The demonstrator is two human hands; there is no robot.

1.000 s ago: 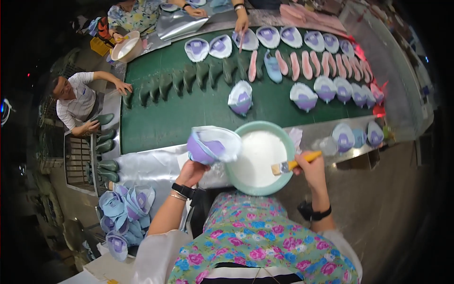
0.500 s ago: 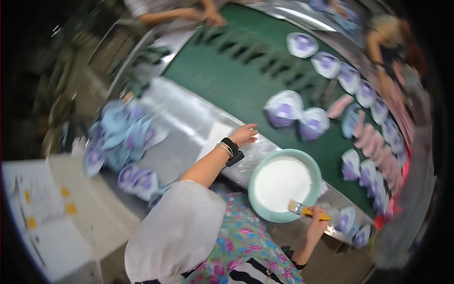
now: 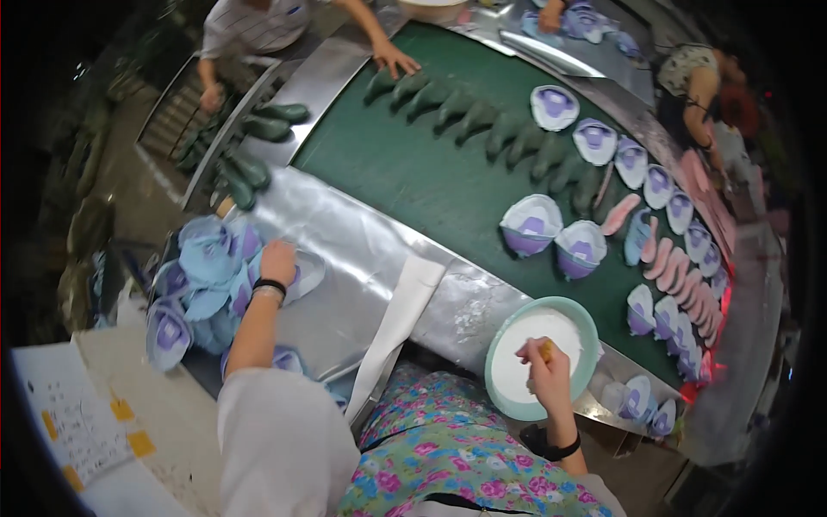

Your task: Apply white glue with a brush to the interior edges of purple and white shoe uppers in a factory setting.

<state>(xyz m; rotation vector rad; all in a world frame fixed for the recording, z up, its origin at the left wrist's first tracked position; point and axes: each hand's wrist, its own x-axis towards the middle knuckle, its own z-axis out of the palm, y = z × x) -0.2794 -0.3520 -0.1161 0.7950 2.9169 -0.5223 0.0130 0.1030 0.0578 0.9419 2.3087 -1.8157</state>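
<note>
My left hand [image 3: 277,262], its fingers curled down, grips a pale blue and purple shoe upper [image 3: 308,277] at the edge of a heap of shoe uppers [image 3: 209,250]. Its fingertips are hidden. Over on the right, my right hand [image 3: 548,372] is closed around the yellow handle of a brush [image 3: 546,349]. The brush's bristles are hidden by the hand. Below the brush is a pale green bowl [image 3: 587,333] holding white liquid [image 3: 514,355]. Two shoe uppers [image 3: 531,226] stand on the green belt [image 3: 353,146] beyond the bowl.
Dark green shoe lasts [image 3: 472,121] form a row along the belt, a co-worker's hand [image 3: 394,59] at its far end. Further uppers [image 3: 631,164] and pink sole-shaped pieces [image 3: 680,276] lie at right. A white strip [image 3: 398,314] crosses the metal table [image 3: 336,228] edge.
My left hand has moved left from the belt's edge to the heap of uppers. My right hand has brought the brush from the bowl's near rim to over the liquid.
</note>
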